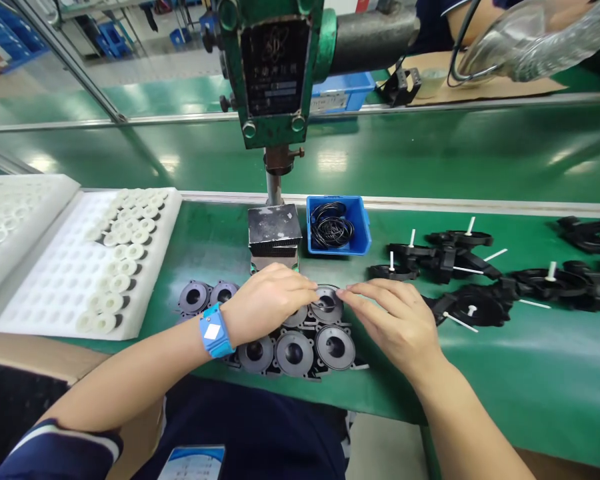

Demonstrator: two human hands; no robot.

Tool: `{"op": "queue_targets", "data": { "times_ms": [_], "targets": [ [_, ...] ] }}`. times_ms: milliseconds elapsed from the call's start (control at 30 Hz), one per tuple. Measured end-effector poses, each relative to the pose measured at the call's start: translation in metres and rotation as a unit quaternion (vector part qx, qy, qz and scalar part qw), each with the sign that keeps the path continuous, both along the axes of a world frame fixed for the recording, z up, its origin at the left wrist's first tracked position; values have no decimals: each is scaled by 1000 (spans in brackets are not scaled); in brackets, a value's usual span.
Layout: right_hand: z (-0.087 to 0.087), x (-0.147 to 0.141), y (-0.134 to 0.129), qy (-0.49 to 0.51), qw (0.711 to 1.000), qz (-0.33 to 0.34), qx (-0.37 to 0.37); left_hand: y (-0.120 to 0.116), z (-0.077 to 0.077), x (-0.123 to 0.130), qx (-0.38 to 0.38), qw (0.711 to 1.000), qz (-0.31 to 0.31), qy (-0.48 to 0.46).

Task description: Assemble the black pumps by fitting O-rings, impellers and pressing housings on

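Observation:
Both my hands meet over a round grey housing (329, 315) in the back row of a group on the bench. My left hand (275, 300), with a blue wristband, reaches across from the left, fingers bent and pressed together at the housing's rim. Opposite it, my right hand (393, 313) has its fingers closed at the rim's right side. A thin black rubber ring (325, 307) seems to span between the fingertips, partly hidden by them. In front lie more grey housings (294, 354) with dark round openings; my left hand and forearm cover others.
A green press (275, 80) stands ahead, a dark metal block (275, 225) beneath it. The blue bin (364, 230) holds black rings. White foam trays (45, 267) with pale round parts lie left. Black assemblies with white pins (445, 257) spread right. A co-worker's arm (467, 27) shows beyond.

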State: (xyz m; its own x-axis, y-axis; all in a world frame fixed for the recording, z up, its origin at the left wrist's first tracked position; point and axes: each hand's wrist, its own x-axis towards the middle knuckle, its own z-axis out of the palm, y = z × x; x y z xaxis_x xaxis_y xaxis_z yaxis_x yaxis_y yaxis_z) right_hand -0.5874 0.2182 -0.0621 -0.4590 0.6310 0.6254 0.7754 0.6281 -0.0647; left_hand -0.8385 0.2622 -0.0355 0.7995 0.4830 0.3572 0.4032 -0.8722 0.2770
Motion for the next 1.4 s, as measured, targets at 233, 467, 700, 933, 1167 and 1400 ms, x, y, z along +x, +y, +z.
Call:
{"op": "queue_targets", "data": {
  "times_ms": [233, 467, 700, 933, 1167, 1400],
  "targets": [
    [-6, 10, -1, 44, 992, 67, -93, -7, -2, 5, 39, 999, -14, 11],
    [-9, 14, -5, 103, 979, 119, -131, -12, -4, 6, 56, 997, -40, -25],
    [-10, 11, -8, 119, 976, 137, -116, -13, -2, 7, 88, 993, -70, -28],
    [-6, 21, -11, 60, 973, 158, -156, -9, 1, -3, 91, 989, -117, 23],
    [-5, 24, -16, 9, 980, 144, -139, -11, 5, -3, 101, 980, -138, 100],
    [-13, 28, -12, 86, 971, 145, -170, -11, 5, -5, 118, 976, -145, 109]
  ]
}}
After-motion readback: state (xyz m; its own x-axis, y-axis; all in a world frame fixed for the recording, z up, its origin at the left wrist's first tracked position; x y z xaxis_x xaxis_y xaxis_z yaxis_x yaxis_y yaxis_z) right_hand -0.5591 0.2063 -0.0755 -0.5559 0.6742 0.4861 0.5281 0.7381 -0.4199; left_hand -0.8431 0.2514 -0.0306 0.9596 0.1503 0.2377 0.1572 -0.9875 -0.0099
